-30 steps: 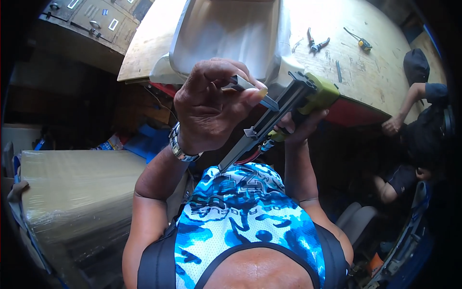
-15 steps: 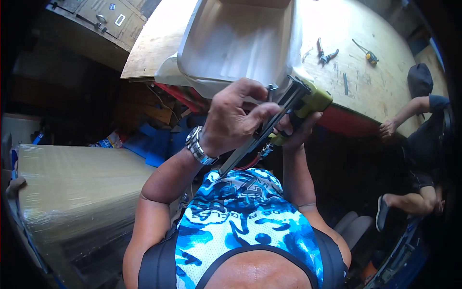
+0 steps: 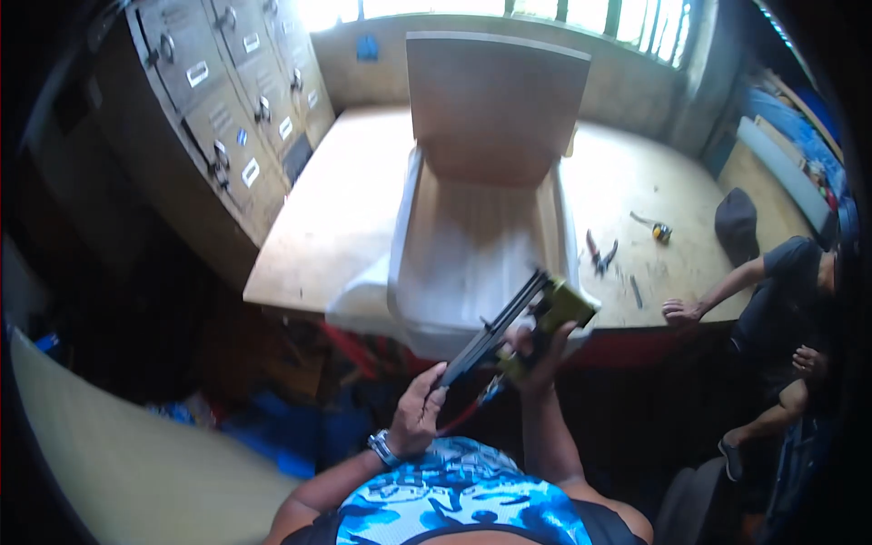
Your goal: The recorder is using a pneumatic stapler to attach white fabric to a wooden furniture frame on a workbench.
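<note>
A yellow-green air stapler (image 3: 570, 307) with a long dark magazine is in front of me, near the table's front edge, tilted across my body. My right hand (image 3: 545, 356) is wrapped round its handle. At the magazine's lower rear end, my left hand (image 3: 420, 411) pinches the rail with thumb and fingers. A red air hose (image 3: 467, 409) runs from the handle down towards my shirt. Just beyond the stapler is a chair-like wooden frame (image 3: 498, 100) with a tall back panel and white cloth (image 3: 368, 295) draped round its base. Motion blurs the stapler somewhat.
On the wooden table (image 3: 313, 241) lie pliers (image 3: 601, 254), a yellow tape measure (image 3: 661, 232), a dark thin strip (image 3: 636, 291) and a dark cap (image 3: 736, 220). Metal lockers (image 3: 218, 100) stand left. At right another person (image 3: 781, 300) rests a hand on the table edge. A wrapped panel (image 3: 136, 454) lies lower left.
My left hand has moved from beside the stapler's front down to the magazine's rear end and closed on it. My view has tilted up, showing the frame's back panel and the windows.
</note>
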`<act>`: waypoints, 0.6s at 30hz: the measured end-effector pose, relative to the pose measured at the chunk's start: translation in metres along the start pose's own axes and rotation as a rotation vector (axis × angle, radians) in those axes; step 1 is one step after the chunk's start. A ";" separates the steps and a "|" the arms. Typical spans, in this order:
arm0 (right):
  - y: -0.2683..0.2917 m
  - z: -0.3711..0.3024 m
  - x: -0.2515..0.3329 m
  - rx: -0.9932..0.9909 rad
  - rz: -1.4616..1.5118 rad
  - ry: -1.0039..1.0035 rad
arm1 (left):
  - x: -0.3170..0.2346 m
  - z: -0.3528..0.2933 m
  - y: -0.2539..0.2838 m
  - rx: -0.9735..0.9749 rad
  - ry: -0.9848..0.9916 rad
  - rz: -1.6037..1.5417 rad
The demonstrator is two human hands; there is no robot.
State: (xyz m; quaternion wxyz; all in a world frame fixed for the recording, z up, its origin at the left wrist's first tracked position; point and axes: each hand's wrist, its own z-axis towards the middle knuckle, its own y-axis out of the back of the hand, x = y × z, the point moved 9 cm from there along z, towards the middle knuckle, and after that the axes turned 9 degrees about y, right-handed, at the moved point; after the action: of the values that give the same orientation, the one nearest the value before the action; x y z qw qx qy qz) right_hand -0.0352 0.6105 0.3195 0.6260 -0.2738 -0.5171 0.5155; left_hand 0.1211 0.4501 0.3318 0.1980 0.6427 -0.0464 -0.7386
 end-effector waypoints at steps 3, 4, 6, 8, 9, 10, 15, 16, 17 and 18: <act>-0.017 -0.003 -0.008 0.056 -0.208 -0.034 | -0.005 0.036 -0.012 0.015 0.042 -0.108; -0.013 -0.001 -0.007 0.077 -0.284 -0.037 | -0.010 0.052 -0.020 0.049 0.046 -0.205; -0.022 -0.012 -0.011 0.070 -0.400 -0.048 | -0.020 0.071 -0.021 0.088 0.072 -0.203; -0.030 -0.009 -0.018 0.058 -0.554 -0.002 | 0.000 0.094 -0.016 0.144 0.198 -0.268; -0.043 -0.002 -0.017 0.076 -0.650 0.057 | 0.007 0.106 -0.015 0.165 0.243 -0.335; -0.057 0.003 -0.017 0.037 -0.685 0.093 | 0.012 0.115 -0.011 0.152 0.247 -0.365; -0.057 0.014 0.005 -0.120 -0.944 0.124 | 0.010 0.145 -0.039 0.271 0.313 -0.355; -0.058 0.023 0.007 -0.107 -0.929 0.103 | 0.010 0.151 -0.044 0.289 0.331 -0.319; -0.068 0.031 0.005 -0.016 -0.976 0.106 | 0.008 0.157 -0.041 0.186 0.240 -0.322; -0.077 0.035 0.006 0.067 -1.024 0.111 | 0.009 0.160 -0.044 0.179 0.239 -0.331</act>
State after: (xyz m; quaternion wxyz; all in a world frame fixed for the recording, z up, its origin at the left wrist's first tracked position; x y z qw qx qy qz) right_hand -0.0400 0.5852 0.3999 0.8331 0.0076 -0.5341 0.1439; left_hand -0.0451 0.4574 0.3363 0.0206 0.7395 0.0183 -0.6726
